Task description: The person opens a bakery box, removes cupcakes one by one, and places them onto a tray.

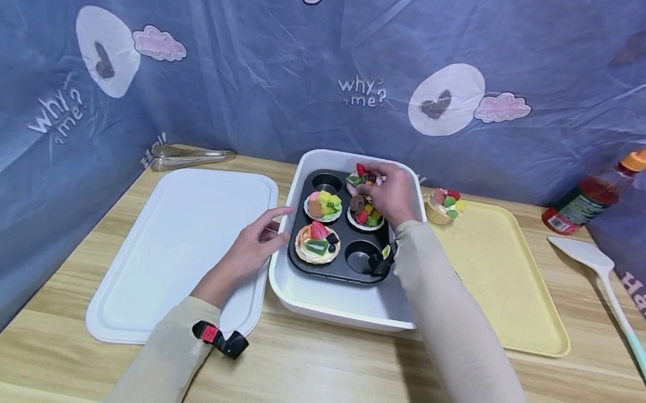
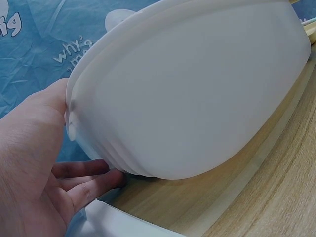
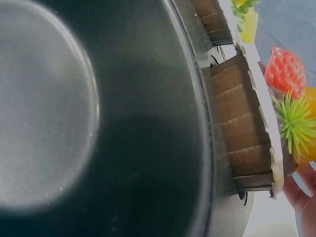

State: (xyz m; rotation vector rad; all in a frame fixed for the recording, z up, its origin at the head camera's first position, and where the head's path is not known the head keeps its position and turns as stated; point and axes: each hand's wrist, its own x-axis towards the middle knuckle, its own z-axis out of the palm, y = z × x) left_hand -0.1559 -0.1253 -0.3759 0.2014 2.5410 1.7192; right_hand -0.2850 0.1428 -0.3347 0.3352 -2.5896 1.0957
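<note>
My right hand (image 1: 391,192) grips a fruit-topped toy tart (image 1: 354,180) at the back right cup of a black muffin tin (image 1: 334,272). Its fingers partly hide that tart. A chocolate-and-fruit tart (image 1: 366,216) sits just in front, close under the hand. In the left column are a yellow-and-pink fruit tart (image 1: 323,205) and, nearer, a strawberry-topped tart (image 1: 317,243). The tin lies inside a white basin (image 1: 336,311). My left hand (image 1: 255,240) holds the basin's left side, with bent fingers against the outer wall (image 2: 187,94) in the left wrist view.
A white tray (image 1: 185,240) lies left, with metal tongs (image 1: 189,157) behind it. On the yellow tray (image 1: 502,277) at the right stands another tart (image 1: 442,206). A sauce bottle (image 1: 592,192) and a spatula (image 1: 622,308) are at the far right.
</note>
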